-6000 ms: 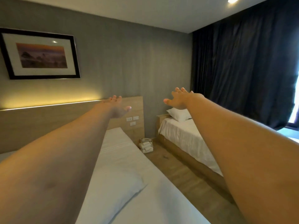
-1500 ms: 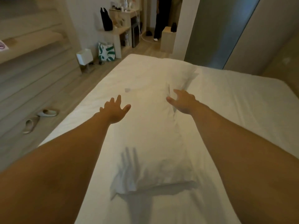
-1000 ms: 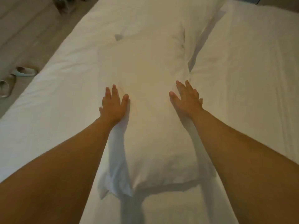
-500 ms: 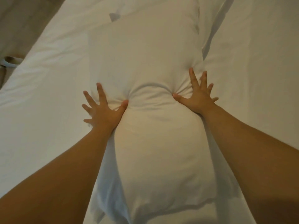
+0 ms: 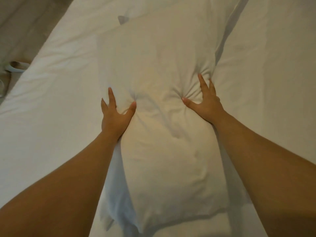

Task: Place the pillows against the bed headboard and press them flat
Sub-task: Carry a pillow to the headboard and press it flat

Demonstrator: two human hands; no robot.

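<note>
A long white pillow (image 5: 162, 137) lies lengthwise on the white bed (image 5: 51, 117), running from the near edge of the view to the far end. My left hand (image 5: 116, 115) grips its left side, thumb dug into the top and fingers curled around the edge. My right hand (image 5: 205, 101) grips its right side the same way. The fabric bunches into creases at both thumbs, and the pillow is pinched narrower between my hands. The headboard is out of view.
Wooden floor (image 5: 22, 31) shows at the upper left beside the bed, with a pale slipper (image 5: 15, 66) on it. The white sheet (image 5: 273, 82) spreads wide to the right of the pillow.
My hands went from lying flat beside the pillow to squeezing its sides, fingers now curled tighter into the fabric. My view has dropped closer to the pillow.
</note>
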